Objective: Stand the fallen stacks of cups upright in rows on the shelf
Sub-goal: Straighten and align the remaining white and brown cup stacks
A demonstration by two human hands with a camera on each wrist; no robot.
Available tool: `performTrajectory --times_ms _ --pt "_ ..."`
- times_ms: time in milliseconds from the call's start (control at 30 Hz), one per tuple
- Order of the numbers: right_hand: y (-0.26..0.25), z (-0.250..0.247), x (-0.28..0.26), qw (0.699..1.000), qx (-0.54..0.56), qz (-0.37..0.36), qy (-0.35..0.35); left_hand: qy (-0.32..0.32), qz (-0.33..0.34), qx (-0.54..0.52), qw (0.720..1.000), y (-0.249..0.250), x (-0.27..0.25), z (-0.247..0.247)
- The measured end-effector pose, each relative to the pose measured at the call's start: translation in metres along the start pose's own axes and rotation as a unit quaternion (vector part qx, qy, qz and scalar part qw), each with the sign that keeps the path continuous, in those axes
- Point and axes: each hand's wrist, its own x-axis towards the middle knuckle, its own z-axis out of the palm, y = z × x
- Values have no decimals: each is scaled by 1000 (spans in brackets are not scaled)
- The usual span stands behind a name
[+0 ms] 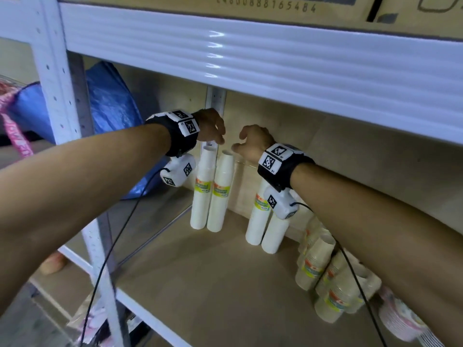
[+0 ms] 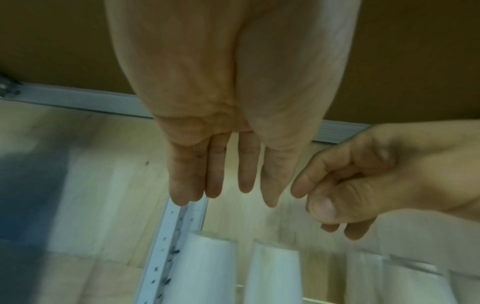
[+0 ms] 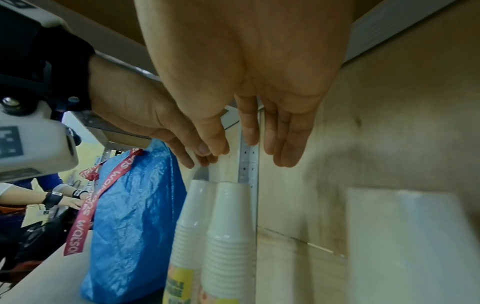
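Note:
Two white cup stacks in clear wrap stand upright side by side at the back left of the shelf board (image 1: 200, 271): the left stack (image 1: 203, 189) (image 3: 192, 226) and its neighbour (image 1: 221, 191) (image 3: 228, 236). My left hand (image 1: 218, 139) (image 2: 228, 195) hovers just over their tops, fingers straight, holding nothing. My right hand (image 1: 236, 146) (image 3: 259, 148) hangs beside it over the second stack, fingers relaxed and empty. Another upright pair (image 1: 258, 216) stands further right, partly hidden by my right wrist. Several cream stacks (image 1: 315, 261) lie tilted at the far right.
A blue bag (image 1: 112, 108) fills the bay to the left, beyond the white post (image 1: 62, 101). The upper shelf beam (image 1: 250, 53) hangs low over my hands. A pink-printed stack (image 1: 400, 321) lies at the front right. Another person's hands (image 3: 64, 199) work far left.

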Motion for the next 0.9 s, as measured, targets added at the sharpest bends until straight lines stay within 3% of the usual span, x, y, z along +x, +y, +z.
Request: performTrajectory --times_ms 167,400,900 --pt "-11 23 9 1000 20 -3 -12 -27 -23 -11 999 -24 -4 11" --pt "-11 50 17 998 28 19 -56 -69 10 -13 997 -28 -9 24" --pt "-8 44 11 998 8 8 -65 -53 4 -59 997 -23 -20 26"
